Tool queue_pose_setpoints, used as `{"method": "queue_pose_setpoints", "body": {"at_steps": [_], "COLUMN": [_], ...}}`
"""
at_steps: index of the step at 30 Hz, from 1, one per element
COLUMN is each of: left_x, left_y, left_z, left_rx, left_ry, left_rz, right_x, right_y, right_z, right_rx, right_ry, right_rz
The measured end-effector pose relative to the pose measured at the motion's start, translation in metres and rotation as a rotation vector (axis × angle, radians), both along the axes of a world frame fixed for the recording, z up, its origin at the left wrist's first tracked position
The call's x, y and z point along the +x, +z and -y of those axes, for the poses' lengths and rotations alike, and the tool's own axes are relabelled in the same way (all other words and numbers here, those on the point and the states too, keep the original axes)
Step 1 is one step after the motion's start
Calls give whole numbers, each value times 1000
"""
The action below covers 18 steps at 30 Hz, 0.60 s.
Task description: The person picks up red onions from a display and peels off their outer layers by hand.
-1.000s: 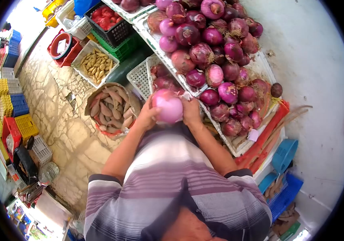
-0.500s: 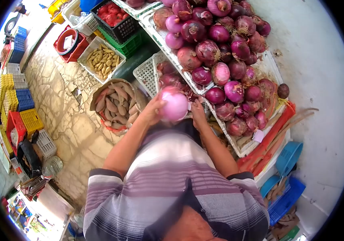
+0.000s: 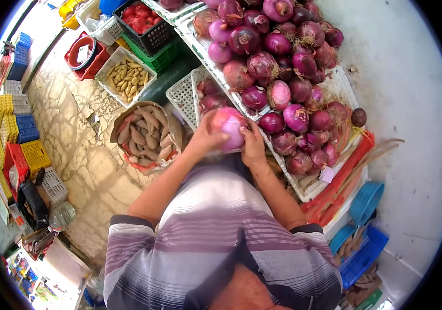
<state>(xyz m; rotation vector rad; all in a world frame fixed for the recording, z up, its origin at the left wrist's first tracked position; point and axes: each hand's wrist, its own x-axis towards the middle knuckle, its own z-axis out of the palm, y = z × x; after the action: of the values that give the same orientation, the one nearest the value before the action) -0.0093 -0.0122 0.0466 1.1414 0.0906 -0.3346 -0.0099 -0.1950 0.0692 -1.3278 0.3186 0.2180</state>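
Since the earlier frame, in the head view, the right hand [image 3: 253, 147] has closed in on the large onion [image 3: 228, 121], its fingers now gripping the right side while the left hand [image 3: 205, 138] cups the left. The onion is held in front of the striped shirt [image 3: 210, 206], just beside the white tray [image 3: 346, 87] with its onion pile [image 3: 277, 44]. For good control, support the weight with the left palm, pinch any loose skin lightly with the right fingertips, and avoid squeezing or gouging the smooth layer.
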Motion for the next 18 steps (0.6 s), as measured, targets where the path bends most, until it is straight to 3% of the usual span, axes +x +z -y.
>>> {"method": "queue_pose_setpoints", "body": {"at_steps": [2, 6, 8, 11, 13, 16, 18], "left_x": [-3, 3, 0, -4, -7, -7, -8], "left_y": [3, 17, 5, -6, -2, 14, 17], "left_z": [7, -2, -2, 0, 4, 4, 5], "left_rx": [11, -43, 117, 363, 417, 542, 598], "left_ry": [82, 119, 142, 161, 227, 249, 248], "left_rz": [5, -163, -16, 134, 149, 190, 218], "right_x": [0, 2, 3, 3, 4, 3, 2], "right_y": [19, 7, 15, -1, -8, -10, -21], "right_z": [-18, -21, -24, -19, -12, -18, -14], "right_rx": [-8, -10, 130, 126, 82, 231, 56], "right_ry": [-39, 44, 58, 62, 115, 35, 41], "right_rz": [2, -35, -118, -177, -142, -156, -100]}}
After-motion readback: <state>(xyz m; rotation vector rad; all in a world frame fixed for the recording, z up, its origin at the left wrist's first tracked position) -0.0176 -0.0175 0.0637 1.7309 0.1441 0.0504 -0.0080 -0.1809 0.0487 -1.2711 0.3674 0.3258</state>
